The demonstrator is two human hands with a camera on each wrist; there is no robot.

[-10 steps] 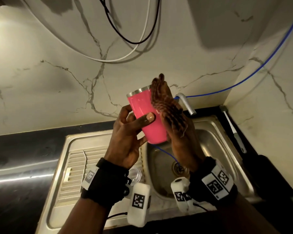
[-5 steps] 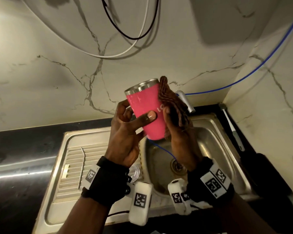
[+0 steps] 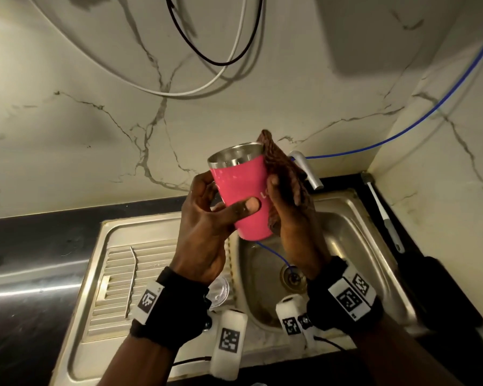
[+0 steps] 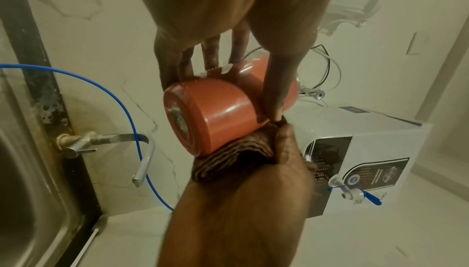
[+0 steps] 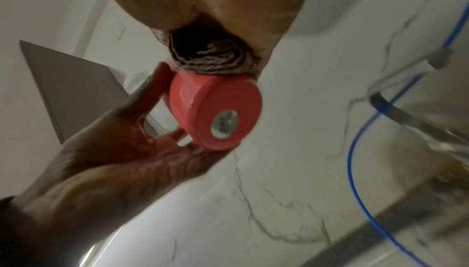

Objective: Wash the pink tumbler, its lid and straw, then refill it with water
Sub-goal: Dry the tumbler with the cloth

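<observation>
Centre frame, left hand [image 3: 204,229] grips lidless pink steel tumbler [image 3: 241,196]; right hand [image 3: 296,227] presses brown ribbed cloth [image 3: 283,174] against it. Rinsing, lid, straw, refilling apparently remain.

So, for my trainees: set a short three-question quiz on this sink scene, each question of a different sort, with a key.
1. True or false: the pink tumbler has its lid on.
2. Which of the hands presses the brown cloth against the tumbler? A) left hand B) right hand C) neither
3. Fill in: the metal straw lies on the sink's ribbed ______, left of the basin.

Key
1. False: the steel rim is open, no lid on it.
2. B: the right hand holds the cloth to the tumbler's side, while the left hand grips the tumbler.
3. Drainboard.
</observation>
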